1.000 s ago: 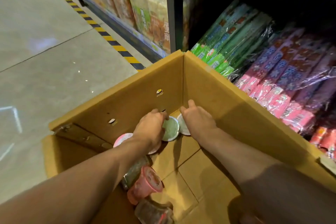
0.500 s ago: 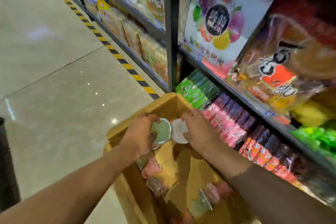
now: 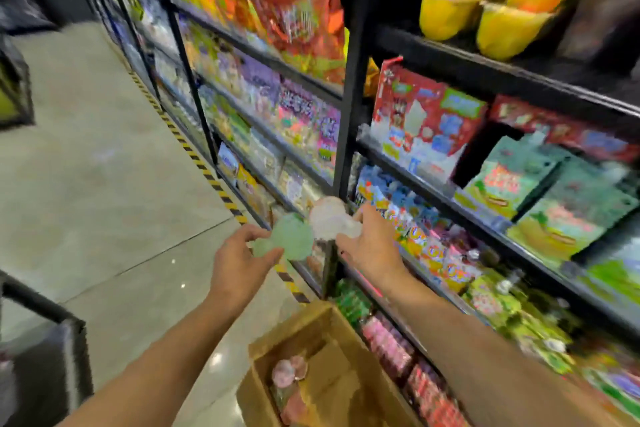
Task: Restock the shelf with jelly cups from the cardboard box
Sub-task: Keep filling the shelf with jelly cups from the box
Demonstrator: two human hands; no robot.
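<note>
My left hand (image 3: 239, 265) grips a green jelly cup (image 3: 290, 242) and my right hand (image 3: 369, 244) a whitish jelly cup (image 3: 328, 218), both held up beside the shelf (image 3: 433, 191), blurred, foil lids facing me. Below, the cardboard box (image 3: 332, 354) is cut off by the frame, a few pink jelly cups (image 3: 289, 369) smeared inside.

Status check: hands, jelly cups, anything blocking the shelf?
Left hand holds green jelly cup; right hand holds white jelly cup. Both raised above cardboard box, more cups inside. Shelves fully stocked; no open slot visible.
</note>
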